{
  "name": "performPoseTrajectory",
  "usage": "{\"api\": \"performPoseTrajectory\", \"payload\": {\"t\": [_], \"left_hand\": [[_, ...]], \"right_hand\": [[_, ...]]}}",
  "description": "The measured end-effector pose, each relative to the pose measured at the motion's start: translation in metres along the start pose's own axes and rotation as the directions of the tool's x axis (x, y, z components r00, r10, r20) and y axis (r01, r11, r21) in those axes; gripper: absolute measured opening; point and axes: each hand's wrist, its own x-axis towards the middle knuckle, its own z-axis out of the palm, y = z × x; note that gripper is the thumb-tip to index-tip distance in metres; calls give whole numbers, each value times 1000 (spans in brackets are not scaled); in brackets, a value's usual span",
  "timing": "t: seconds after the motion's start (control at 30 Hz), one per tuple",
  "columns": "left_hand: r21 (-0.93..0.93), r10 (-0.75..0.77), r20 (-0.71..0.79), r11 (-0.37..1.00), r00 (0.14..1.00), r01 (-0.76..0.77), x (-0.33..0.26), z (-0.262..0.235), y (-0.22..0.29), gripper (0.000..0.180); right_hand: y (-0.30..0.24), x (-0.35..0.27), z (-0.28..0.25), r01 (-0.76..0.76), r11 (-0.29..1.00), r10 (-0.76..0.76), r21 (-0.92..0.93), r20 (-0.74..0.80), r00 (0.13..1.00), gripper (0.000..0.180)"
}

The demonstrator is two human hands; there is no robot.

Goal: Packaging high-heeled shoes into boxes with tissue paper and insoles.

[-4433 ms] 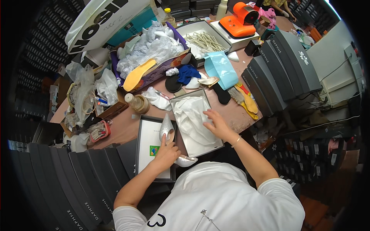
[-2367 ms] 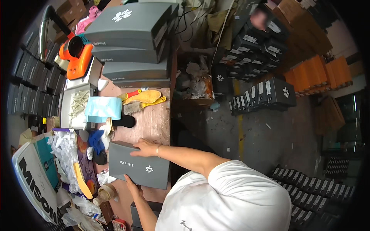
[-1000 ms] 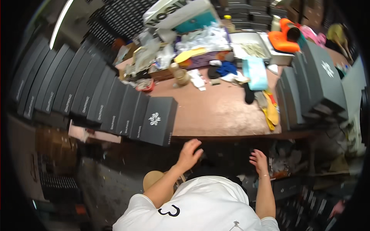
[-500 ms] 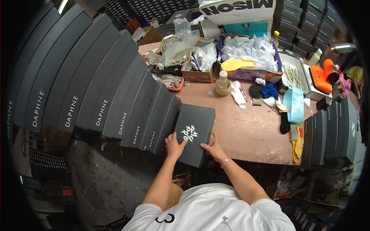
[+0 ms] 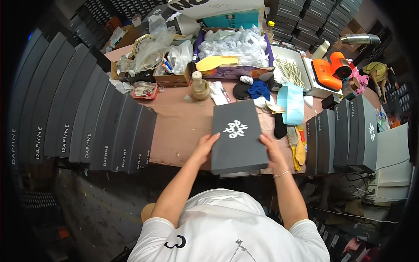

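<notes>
Grey box [image 5: 238, 150] over the surface's [image 5: 174, 124] near edge, gripped on opposite sides by the fingers of your left hand [image 5: 204, 147] and right hand [image 5: 273, 152]; balance your side pressure and hold it level to prevent tipping.

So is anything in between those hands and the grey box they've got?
Nothing that I can see. The left fingers are on the box's left side and the right fingers on its right. The white cloth and black disc lie beyond its far edge, out of the way.
</notes>
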Motion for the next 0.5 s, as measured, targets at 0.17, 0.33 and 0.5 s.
{"api": "performPoseTrajectory", "payload": {"t": [0.17, 0.33, 0.5], "left_hand": [[-281, 61, -262, 950, 963, -136, -54, -61, 17, 76], [573, 376, -438, 817, 816, -69, -88, -95, 16, 72], [866, 396, 372, 177, 839, -468, -55, 44, 5, 49]], "right_hand": [[42, -44, 89, 169, 821, 221, -545, 578, 786, 72], [63, -1, 26, 610, 218, -237, -762, 565, 791, 74], [31, 103, 2, 424, 6, -233, -906, 411, 881, 72]]}}
